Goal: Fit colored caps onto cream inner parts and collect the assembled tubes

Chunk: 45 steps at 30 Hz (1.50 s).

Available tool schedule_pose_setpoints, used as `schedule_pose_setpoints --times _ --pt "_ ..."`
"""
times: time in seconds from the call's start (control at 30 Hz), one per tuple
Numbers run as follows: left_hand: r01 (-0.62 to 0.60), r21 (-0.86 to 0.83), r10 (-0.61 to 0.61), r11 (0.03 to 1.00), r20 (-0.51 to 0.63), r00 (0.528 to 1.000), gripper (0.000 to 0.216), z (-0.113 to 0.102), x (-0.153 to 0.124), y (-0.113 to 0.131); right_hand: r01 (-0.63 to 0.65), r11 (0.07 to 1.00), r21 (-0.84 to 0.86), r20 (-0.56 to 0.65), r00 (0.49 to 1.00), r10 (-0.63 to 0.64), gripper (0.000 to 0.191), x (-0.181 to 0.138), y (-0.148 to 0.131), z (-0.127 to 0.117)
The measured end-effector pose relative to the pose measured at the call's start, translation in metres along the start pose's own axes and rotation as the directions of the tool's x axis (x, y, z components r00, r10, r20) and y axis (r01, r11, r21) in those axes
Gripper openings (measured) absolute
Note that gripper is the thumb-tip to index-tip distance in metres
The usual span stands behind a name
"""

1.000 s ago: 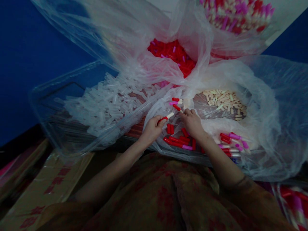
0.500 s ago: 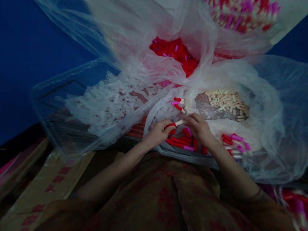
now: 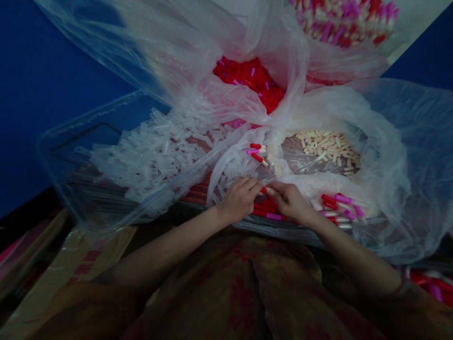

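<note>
My left hand (image 3: 239, 198) and my right hand (image 3: 290, 200) meet fingertip to fingertip over a small red tube with a cream end (image 3: 266, 190), both closed on it. Under them lies a pile of red and pink tubes (image 3: 267, 211) on clear plastic. Just beyond my fingers rest a few more red and pink pieces (image 3: 257, 152). A heap of cream sticks (image 3: 327, 148) sits in a plastic bag behind my right hand.
A clear bin (image 3: 63, 156) at the left holds several transparent tubes (image 3: 159, 151). A bag of red caps (image 3: 251, 82) stands at the back, another bag of mixed pieces (image 3: 339, 21) top right. More finished tubes (image 3: 339, 208) lie at the right. Cardboard (image 3: 42, 288) is lower left.
My left hand held the red tube up alone; both hands have come down and together over the pile, and my right hand now grips the tube's cream end.
</note>
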<state>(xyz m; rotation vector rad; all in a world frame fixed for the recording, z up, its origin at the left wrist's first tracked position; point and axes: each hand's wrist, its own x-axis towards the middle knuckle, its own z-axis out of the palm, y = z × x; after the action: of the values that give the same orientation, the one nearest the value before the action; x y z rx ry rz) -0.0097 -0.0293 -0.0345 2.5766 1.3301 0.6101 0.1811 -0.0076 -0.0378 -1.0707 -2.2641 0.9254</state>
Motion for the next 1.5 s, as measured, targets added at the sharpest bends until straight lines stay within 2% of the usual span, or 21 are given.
schedule_pose_setpoints --times 0.07,0.13,0.17,0.2,0.27,0.37,0.43,0.5,0.57,0.67,0.77,0.83,0.9,1.0,1.07,1.13,1.2,1.27,1.33,1.4,1.5 --pt "-0.017 -0.069 0.017 0.997 0.004 1.000 0.025 0.001 0.002 0.000 -0.067 0.996 0.051 0.029 0.997 0.066 0.033 -0.004 -0.002 -0.002" --pt "0.058 -0.308 -0.063 0.950 -0.007 0.998 0.021 0.001 0.008 0.003 -0.042 0.999 -0.031 -0.053 0.998 0.040 0.031 -0.008 -0.004 -0.005" --pt "0.126 -0.470 -0.143 0.874 0.000 0.990 0.020 0.001 0.013 0.005 -0.013 0.991 -0.131 -0.117 0.993 -0.002 0.027 -0.010 -0.006 -0.007" --pt "0.203 -0.631 -0.249 0.749 0.016 0.968 0.021 0.000 0.018 0.007 0.011 0.968 -0.251 -0.177 0.983 -0.057 0.024 -0.012 -0.007 -0.008" --pt "0.301 -0.879 -0.475 0.370 0.100 0.874 0.027 -0.003 0.029 0.012 0.038 0.884 -0.466 -0.243 0.955 -0.170 0.023 -0.015 -0.008 -0.007" --pt "0.171 -0.957 -0.632 -0.233 0.283 0.721 0.038 -0.009 0.045 0.017 0.064 0.808 -0.585 -0.264 0.928 -0.264 0.024 -0.018 -0.007 0.002" --pt "0.021 -0.877 -0.612 -0.481 0.352 0.708 0.043 -0.013 0.053 0.019 0.068 0.817 -0.572 -0.301 0.910 -0.287 0.024 -0.019 -0.006 0.010" --pt "-0.082 -0.804 -0.607 -0.589 0.372 0.702 0.047 -0.014 0.058 0.021 0.049 0.839 -0.542 -0.336 0.903 -0.269 0.024 -0.020 -0.007 0.017" --pt "-0.134 -0.784 -0.627 -0.607 0.369 0.686 0.052 -0.015 0.062 0.024 0.026 0.862 -0.506 -0.359 0.902 -0.238 0.023 -0.019 -0.010 0.024" --pt "-0.182 -0.827 -0.699 -0.532 0.307 0.646 0.054 -0.019 0.066 0.032 -0.012 0.929 -0.369 -0.399 0.905 -0.146 0.018 -0.018 -0.016 0.031" --pt "-0.188 -0.867 -0.732 -0.462 0.254 0.632 0.053 -0.028 0.068 0.041 -0.084 0.993 -0.087 -0.362 0.931 0.047 0.013 -0.018 -0.025 0.029" --pt "-0.179 -0.873 -0.725 -0.454 0.245 0.644 0.054 -0.035 0.068 0.044 -0.136 0.979 0.154 -0.244 0.954 0.171 0.021 -0.017 -0.032 0.019" --pt "-0.163 -0.866 -0.693 -0.474 0.252 0.676 0.054 -0.042 0.068 0.044 -0.205 0.871 0.446 -0.034 0.969 0.245 0.029 -0.018 -0.038 0.005" --pt "-0.088 -0.850 -0.597 -0.519 0.287 0.749 0.055 -0.050 0.065 0.043 -0.375 0.497 0.782 0.324 0.927 0.190 0.034 -0.019 -0.044 -0.014" --pt "-0.028 -0.845 -0.535 -0.534 0.312 0.785 0.055 -0.053 0.064 0.042 -0.471 0.283 0.836 0.467 0.880 0.085 0.033 -0.020 -0.044 -0.018" --pt "0.001 -0.849 -0.515 -0.528 0.321 0.795 0.055 -0.052 0.065 0.041 -0.499 0.212 0.840 0.505 0.863 0.028 0.032 -0.020 -0.043 -0.016" --pt "-0.015 -0.868 -0.549 -0.496 0.300 0.780 0.054 -0.049 0.066 0.042 -0.460 0.289 0.839 0.457 0.886 0.085 0.034 -0.020 -0.043 -0.010" --pt "-0.066 -0.895 -0.615 -0.441 0.248 0.748 0.052 -0.044 0.068 0.043 -0.405 0.500 0.766 0.352 0.914 0.201 0.036 -0.018 -0.043 -0.005" --pt "-0.129 -0.914 -0.685 -0.384 0.188 0.704 0.050 -0.039 0.071 0.044 -0.380 0.743 0.551 0.233 0.925 0.300 0.032 -0.015 -0.043 -0.001" --pt "-0.190 -0.922 -0.745 -0.338 0.139 0.652 0.048 -0.035 0.073 0.045 -0.359 0.906 0.224 0.092 0.933 0.348 0.021 -0.012 -0.043 0.002" --pt "-0.250 -0.919 -0.806 -0.304 0.108 0.582 0.046 -0.032 0.076 0.044 -0.326 0.913 -0.245 -0.116 0.945 0.306 0.010 -0.009 -0.042 0.009"
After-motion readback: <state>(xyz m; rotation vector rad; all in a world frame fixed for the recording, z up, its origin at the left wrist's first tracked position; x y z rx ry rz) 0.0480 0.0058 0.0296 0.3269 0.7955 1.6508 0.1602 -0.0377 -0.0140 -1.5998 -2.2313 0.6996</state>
